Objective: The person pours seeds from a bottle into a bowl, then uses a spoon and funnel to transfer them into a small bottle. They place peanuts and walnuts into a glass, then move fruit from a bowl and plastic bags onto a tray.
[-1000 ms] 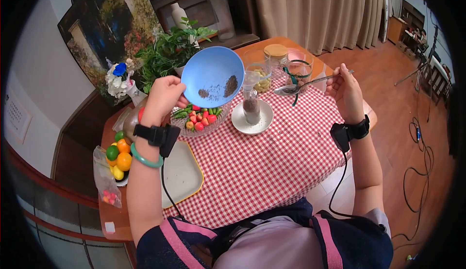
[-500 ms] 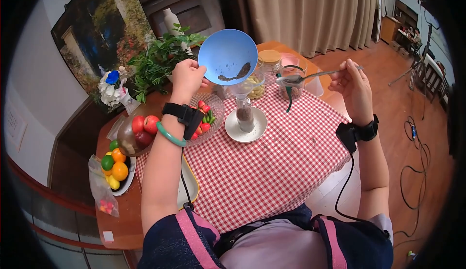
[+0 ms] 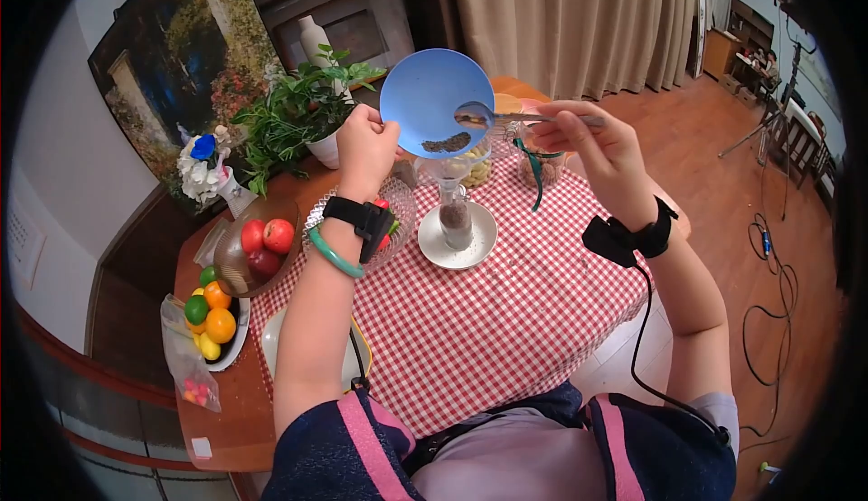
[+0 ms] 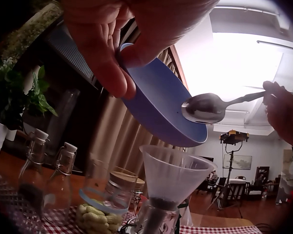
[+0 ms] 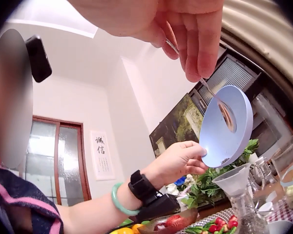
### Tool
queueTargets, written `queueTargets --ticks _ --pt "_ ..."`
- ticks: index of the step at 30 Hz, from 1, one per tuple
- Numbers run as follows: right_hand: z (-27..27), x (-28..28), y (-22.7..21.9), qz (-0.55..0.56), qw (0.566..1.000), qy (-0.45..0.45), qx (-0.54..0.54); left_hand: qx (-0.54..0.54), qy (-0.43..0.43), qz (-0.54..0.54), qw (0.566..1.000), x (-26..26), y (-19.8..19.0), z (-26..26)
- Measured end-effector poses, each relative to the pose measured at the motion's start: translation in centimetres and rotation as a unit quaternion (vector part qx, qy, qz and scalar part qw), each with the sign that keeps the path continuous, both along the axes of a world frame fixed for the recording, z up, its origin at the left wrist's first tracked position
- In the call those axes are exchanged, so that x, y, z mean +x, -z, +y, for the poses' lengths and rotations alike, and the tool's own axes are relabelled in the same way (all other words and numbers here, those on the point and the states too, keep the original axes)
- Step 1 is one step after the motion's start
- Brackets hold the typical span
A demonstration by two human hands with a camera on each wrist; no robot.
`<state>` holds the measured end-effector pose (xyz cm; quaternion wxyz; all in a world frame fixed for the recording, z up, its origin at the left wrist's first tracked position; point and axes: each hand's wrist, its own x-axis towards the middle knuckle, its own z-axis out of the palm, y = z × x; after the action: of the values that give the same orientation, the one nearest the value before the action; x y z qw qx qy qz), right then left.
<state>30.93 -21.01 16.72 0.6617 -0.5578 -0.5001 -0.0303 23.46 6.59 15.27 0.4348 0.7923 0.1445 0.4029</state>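
Note:
My left hand (image 3: 368, 153) pinches the rim of a blue bowl (image 3: 420, 94) between thumb and fingers. The bowl tilts over a clear plastic funnel (image 4: 171, 170), with dark grains (image 3: 448, 144) gathered at its lower side. In my right hand (image 3: 599, 153) is a metal spoon (image 4: 205, 108), gripped by its handle. The spoon's head overlaps the bowl's inside near the right rim. Below, the funnel sits in the mouth of a glass bottle (image 3: 456, 222) partly filled with dark grains. That bottle stands on a white plate (image 3: 434, 250).
Behind the funnel is a jar of pale green pods (image 4: 94, 219), near two stoppered glass bottles (image 4: 58, 187). A glass bowl of red fruit (image 3: 258, 261), citrus (image 3: 217, 325) and a tray (image 3: 275, 343) lie left. A potted plant (image 3: 303, 117) stands at the back left.
My left hand has brought the blue bowl rightward over the funnel, and the grains have slid together at its lower side. My right hand has carried the spoon left to the bowl.

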Motion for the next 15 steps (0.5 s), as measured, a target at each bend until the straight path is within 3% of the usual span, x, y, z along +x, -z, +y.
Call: queueTargets --ticks 4,11,15 --pt "0.8 -0.3 0.4 -0.092 0.994 0.049 -0.028 0.015 -0.002 -0.019 1.0 0.3 0.9 0.2" --pt "0.6 -0.9 0.7 -0.091 0.986 0.089 -0.112 0.068 -0.036 -0.045 0.996 0.7 2.4 1.0" --pt "0.5 -1.1 0.9 -0.081 0.988 0.047 -0.123 0.063 -0.04 -0.047 0.996 0.7 2.9 0.9"
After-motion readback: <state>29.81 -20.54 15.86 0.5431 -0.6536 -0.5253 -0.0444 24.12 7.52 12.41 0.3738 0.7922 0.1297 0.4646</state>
